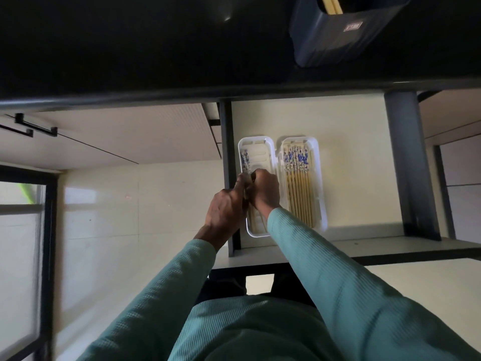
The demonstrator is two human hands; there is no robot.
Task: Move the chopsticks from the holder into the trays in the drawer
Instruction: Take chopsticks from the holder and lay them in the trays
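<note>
Two white trays lie side by side in the open drawer (351, 162). The right tray (318, 162) holds several bamboo chopsticks (299, 183) with blue-and-white patterned tops. The left tray (260, 149) holds a few chopsticks (245, 160) along its left side. My left hand (225, 209) and my right hand (264, 190) meet over the left tray, both closed on those chopsticks. The dark blue holder (338, 37) stands on the black countertop at the upper right, with yellow chopsticks (330, 5) in it.
The black countertop edge (182, 97) runs across above the drawer. A grey post (408, 162) rises at the drawer's right side. A white cabinet front with a black handle (33, 127) is at the left, pale floor tiles (130, 204) below.
</note>
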